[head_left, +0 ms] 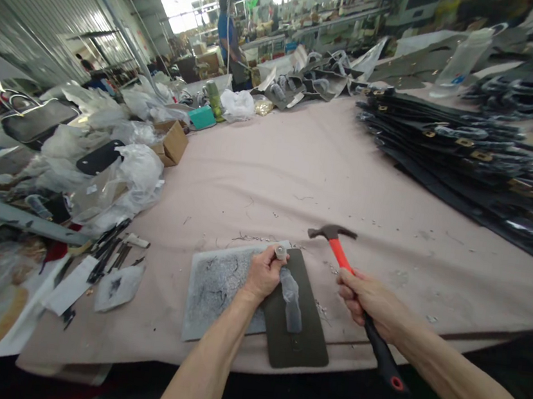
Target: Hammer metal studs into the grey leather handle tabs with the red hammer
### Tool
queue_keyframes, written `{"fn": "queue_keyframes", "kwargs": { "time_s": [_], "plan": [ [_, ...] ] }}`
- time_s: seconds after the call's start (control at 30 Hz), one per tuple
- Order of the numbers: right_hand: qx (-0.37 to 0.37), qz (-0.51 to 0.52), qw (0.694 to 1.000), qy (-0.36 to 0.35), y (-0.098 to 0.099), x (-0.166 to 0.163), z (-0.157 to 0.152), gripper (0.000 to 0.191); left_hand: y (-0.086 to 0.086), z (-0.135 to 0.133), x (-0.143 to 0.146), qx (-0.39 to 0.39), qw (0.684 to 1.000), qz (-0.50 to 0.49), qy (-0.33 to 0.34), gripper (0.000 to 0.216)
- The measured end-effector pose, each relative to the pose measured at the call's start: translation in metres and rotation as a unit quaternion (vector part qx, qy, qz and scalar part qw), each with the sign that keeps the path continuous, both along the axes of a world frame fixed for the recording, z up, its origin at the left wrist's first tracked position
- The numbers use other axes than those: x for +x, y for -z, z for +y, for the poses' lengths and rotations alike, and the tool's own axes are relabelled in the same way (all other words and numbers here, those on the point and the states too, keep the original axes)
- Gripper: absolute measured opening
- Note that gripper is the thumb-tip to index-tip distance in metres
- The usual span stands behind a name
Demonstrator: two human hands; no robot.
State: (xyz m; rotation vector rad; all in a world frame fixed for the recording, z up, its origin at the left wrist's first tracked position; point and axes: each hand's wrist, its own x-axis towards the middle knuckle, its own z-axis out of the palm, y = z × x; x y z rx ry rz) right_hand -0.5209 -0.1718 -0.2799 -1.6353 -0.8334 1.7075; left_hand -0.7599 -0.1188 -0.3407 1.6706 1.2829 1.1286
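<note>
- Bare forearms come nearest the camera, rising from the bottom edge over a table covered in pinkish cloth
- Far left, a jumble of clear plastic bags lines the table's side, with thin dark tools lying in front of them
- Next to the bags, an open cardboard box, then a teal box farther back
- Beyond the table, a person in a blue top stands in the workshop
- Near the front edge, a grey, scratched slab lies flat
- Left hand with fingers closed around a pale, round-topped rod; its lower end is hidden
- Beneath that hand, a dark panel overlaps the slab's right side, a clear plastic strip on top of it
- Right hand wrapped round the handle of an orange-and-black hammer, its head to the right of the panel and apart from the rod
- Far right, a stack of black pieces with gold-coloured fittings, a clear bottle behind it
</note>
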Motion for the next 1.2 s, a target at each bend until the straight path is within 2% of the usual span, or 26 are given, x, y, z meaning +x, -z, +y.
{"fn": "queue_keyframes", "kwargs": {
  "time_s": [0.03,0.07,0.13,0.17,0.23,0.3,0.33,0.37,0.4,0.47,0.5,0.53,0.57,0.6,0.67,0.7,0.73,0.8,0.83,0.93,1.0,1.03,1.1,1.2],
  "plan": [
    [0.080,-0.068,0.994,-0.007,-0.011,-0.003,-0.002,0.030,0.000,-0.001,0.000,0.000,1.000,-0.001,0.000,0.016],
    [0.174,-0.146,0.974,-0.020,-0.020,-0.004,-0.003,0.035,0.001,-0.001,0.000,0.001,1.000,-0.003,0.000,0.016],
    [0.334,-0.297,0.893,-0.048,-0.031,-0.005,-0.006,0.040,0.003,-0.002,0.000,0.006,1.000,-0.007,0.002,0.017],
    [0.380,-0.355,0.851,-0.074,-0.034,-0.004,-0.006,0.040,0.004,-0.002,0.000,0.008,1.000,-0.006,0.003,0.017],
    [0.397,-0.436,0.792,-0.155,-0.038,-0.002,-0.005,0.036,0.006,-0.001,0.000,0.008,1.000,0.004,0.002,0.016],
    [0.384,-0.481,0.754,-0.230,-0.048,0.000,-0.002,0.031,0.007,-0.001,0.000,0.007,1.000,0.009,-0.002,0.016],
    [0.392,-0.489,0.743,-0.235,-0.057,0.000,-0.002,0.031,0.007,-0.001,0.000,0.008,1.000,0.009,-0.002,0.015],
    [0.412,-0.486,0.741,-0.212,-0.068,-0.001,-0.002,0.033,0.007,-0.002,0.000,0.010,1.000,0.009,-0.001,0.015],
    [0.439,-0.474,0.746,-0.161,-0.079,-0.002,-0.003,0.035,0.007,-0.002,0.000,0.012,1.000,0.009,0.002,0.015],
    [0.489,-0.431,0.758,-0.007,-0.095,-0.008,-0.006,0.038,0.007,-0.002,-0.001,0.013,1.000,0.013,0.008,0.016],
    [0.505,-0.411,0.757,0.056,-0.097,-0.011,-0.008,0.038,0.007,-0.002,-0.001,0.012,1.000,0.015,0.008,0.016],
    [0.515,-0.402,0.753,0.080,-0.094,-0.014,-0.011,0.038,0.007,-0.002,-0.001,0.012,1.000,0.016,0.007,0.016],
    [0.513,-0.408,0.753,0.057,-0.087,-0.016,-0.012,0.038,0.007,-0.002,-0.001,0.011,1.000,0.017,0.008,0.017],
    [0.498,-0.427,0.754,-0.006,-0.076,-0.016,-0.014,0.038,0.008,-0.002,-0.001,0.011,1.000,0.020,0.009,0.016],
    [0.431,-0.480,0.743,-0.178,-0.052,-0.014,-0.016,0.036,0.008,-0.001,-0.001,0.011,0.999,0.029,0.010,0.016],
    [0.393,-0.504,0.731,-0.239,-0.041,-0.010,-0.016,0.034,0.008,-0.001,-0.001,0.012,0.999,0.033,0.011,0.016],
    [0.362,-0.525,0.721,-0.270,-0.033,-0.006,-0.015,0.032,0.008,-0.001,-0.001,0.013,0.999,0.034,0.011,0.016],
    [0.329,-0.543,0.718,-0.287,-0.022,0.003,-0.013,0.031,0.007,-0.002,-0.001,0.016,0.999,0.028,0.010,0.019],
    [0.309,-0.541,0.728,-0.286,-0.017,0.008,-0.012,0.033,0.006,-0.002,-0.001,0.015,1.000,0.022,0.011,0.020],
    [0.236,-0.500,0.788,-0.272,0.001,0.021,-0.006,0.036,0.005,-0.003,-0.001,0.006,1.000,0.003,0.015,0.021],
    [0.189,-0.490,0.809,-0.263,0.018,0.026,-0.003,0.038,0.005,-0.003,-0.001,0.004,1.000,-0.008,0.017,0.019],
    [0.175,-0.505,0.805,-0.256,0.026,0.025,-0.002,0.037,0.005,-0.003,-0.001,0.004,1.000,-0.012,0.017,0.018],
    [0.205,-0.557,0.770,-0.234,0.036,0.017,-0.004,0.032,0.005,-0.002,-0.002,0.005,1.000,-0.013,0.015,0.016],
    [0.402,-0.546,0.699,-0.229,0.033,-0.013,-0.011,0.048,0.006,-0.001,-0.003,0.001,1.000,-0.016,0.014,0.013]
  ]
}}
